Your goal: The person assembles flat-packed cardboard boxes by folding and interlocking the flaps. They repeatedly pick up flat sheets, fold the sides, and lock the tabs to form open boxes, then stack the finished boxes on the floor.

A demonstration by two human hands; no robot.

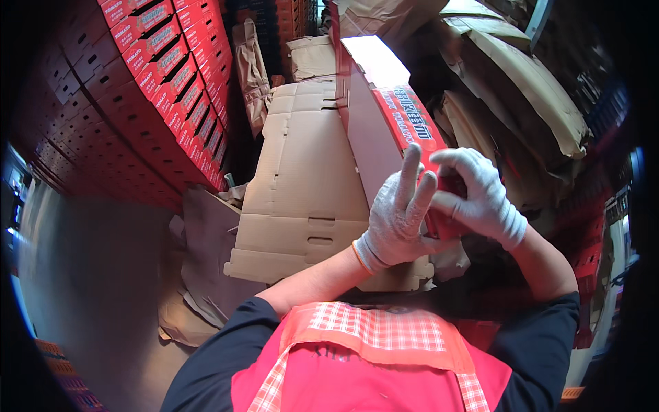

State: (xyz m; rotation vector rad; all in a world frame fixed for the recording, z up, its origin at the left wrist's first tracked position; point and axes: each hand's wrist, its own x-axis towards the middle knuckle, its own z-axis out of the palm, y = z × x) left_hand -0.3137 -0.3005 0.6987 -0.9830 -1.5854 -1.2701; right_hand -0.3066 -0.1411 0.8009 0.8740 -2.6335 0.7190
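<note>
A long red printed cardboard carton (399, 117) with a pale pinkish side and a white far top stands in front of me, pointing away. My left hand (401, 213), in a white knit glove, is against its near end. Two of its fingers stretch up and apart, and its thumb lies low by the carton's end. My right hand (480, 192), gloved too, curls its fingers and thumb at the carton's near right corner. The flap or edge between the hands is partly hidden. Beneath the carton, flat brown cardboard sheets (302, 172) lie to its left.
Stacked red cartons (171, 75) rise high at the left. Brown paper-wrapped bundles (522, 82) lean at the right, and a crumpled brown wrapper (251, 82) stands at the back. Cardboard scraps (189, 319) lie on the grey floor (89, 275) at the lower left.
</note>
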